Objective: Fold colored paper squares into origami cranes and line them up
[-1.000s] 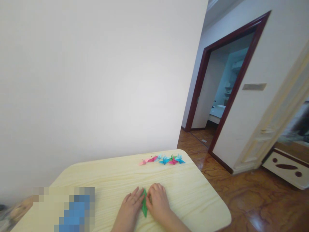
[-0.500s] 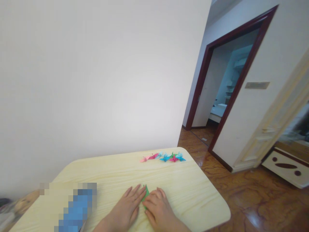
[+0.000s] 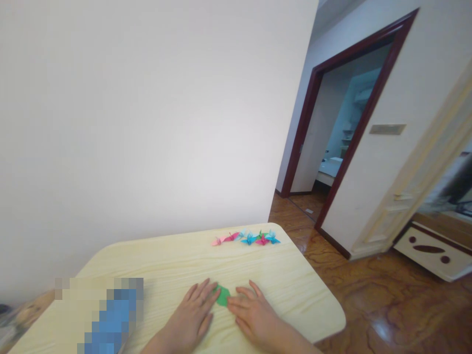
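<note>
A small piece of green paper (image 3: 222, 296) lies flat on the pale wooden table between my two hands. My left hand (image 3: 191, 312) rests palm down with fingers spread, its fingertips at the paper's left edge. From the other side my right hand (image 3: 254, 310) reaches in, fingers apart, its index fingertip touching the paper's right edge. My hands partly cover the paper's outline, so its exact shape is unclear. Near the far edge of the table sits a group of folded paper cranes (image 3: 249, 239) in pink, red, blue and green.
The table (image 3: 162, 268) has rounded corners and stands against a white wall. At its left is a pixelated blue item (image 3: 114, 319). To the right are a brown wood floor (image 3: 368, 295), a doorway with a dark red frame (image 3: 363, 123) and a low cabinet (image 3: 431, 250).
My right hand has moved right, away from my left, and its fingers have spread. More of the green paper shows and it looks wider. The left hand has barely shifted.
</note>
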`<state>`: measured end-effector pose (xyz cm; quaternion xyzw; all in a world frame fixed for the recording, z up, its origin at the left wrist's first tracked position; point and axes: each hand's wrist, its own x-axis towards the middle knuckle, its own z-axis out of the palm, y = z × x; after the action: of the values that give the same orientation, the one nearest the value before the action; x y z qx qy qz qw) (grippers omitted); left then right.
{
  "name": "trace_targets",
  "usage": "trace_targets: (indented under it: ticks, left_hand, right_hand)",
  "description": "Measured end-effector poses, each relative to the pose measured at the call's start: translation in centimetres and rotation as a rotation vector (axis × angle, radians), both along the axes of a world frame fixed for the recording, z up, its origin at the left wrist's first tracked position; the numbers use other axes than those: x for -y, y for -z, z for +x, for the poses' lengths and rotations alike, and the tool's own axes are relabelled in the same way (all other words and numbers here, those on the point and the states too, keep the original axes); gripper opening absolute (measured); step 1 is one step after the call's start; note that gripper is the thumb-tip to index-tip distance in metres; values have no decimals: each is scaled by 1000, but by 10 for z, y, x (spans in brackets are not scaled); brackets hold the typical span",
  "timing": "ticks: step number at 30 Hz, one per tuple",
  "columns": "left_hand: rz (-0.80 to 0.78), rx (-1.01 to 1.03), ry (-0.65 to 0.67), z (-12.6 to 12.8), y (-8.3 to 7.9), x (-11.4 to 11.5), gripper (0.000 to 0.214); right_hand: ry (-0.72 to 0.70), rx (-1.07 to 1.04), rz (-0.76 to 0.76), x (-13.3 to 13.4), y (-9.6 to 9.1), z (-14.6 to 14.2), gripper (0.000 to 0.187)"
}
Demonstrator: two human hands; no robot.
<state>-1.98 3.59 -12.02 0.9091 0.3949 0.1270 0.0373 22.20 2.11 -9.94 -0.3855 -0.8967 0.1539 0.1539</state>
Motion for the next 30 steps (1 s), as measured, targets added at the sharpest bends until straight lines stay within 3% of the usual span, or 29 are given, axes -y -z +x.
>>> trace_targets:
  ticks: [3,7,11,17,21,26,30]
  left_hand:
    - [-24,-31,-14,2,6,7,54]
    - [26,-34,-94,5,20,19,54]
    - [110,29,-163,9,31,24,47]
    - [188,168,-212,15,34,12,32]
    - [232,196,-269,25,22,7,38]
    - [46,77,-289,42,-7,6,20]
    - [-44,83,-339,46,-17,5,13]
  right_hand:
    - [-78,3,-9,-7,-7,15,41]
    - [-73,-9,23,-17,-7,21,41]
    - [18,-6,102,-23,-1,8,26]
    - [54,82,223,-33,15,-16,8]
    - [80,120,280,-37,26,-21,8]
    - [109,120,242,-36,25,-22,7]
    - [109,76,158,-34,15,-21,9]
